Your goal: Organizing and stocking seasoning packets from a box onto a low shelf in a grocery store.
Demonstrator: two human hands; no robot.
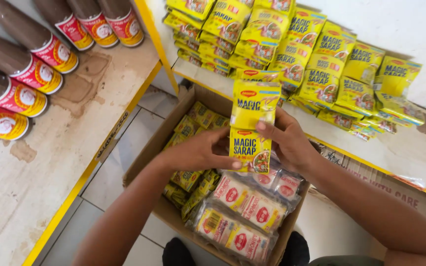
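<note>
At the centre of the frame both hands grasp a strip of yellow seasoning sachets point(251, 129), held upright with its long axis running top to bottom. From the left side, the left hand point(198, 151) pinches the lower sachet with its thumb laid along the bottom edge; from the right side, the right hand point(287, 140) clasps the strip with its fingertips on the seam between the two visible sachets. Neither hand is clearly nearer; they meet on the strip from opposite sides. Directly below the grip sits an open cardboard box point(173, 111) on the tiled floor, holding more yellow sachets along its left side and clear-wrapped packs of red-and-white sachets point(245, 204) toward the lower right. Above and to the right, touching the strip's top edge in the picture, rows of the same yellow sachets point(321, 64) lie overlapped on a white shelf with a yellow rim point(420, 143); bare shelf shows at the far right of it. Across the upper left, brown bottles with red labels point(25, 74) lie on a second shelf point(75, 148), well apart from the hands.
</note>
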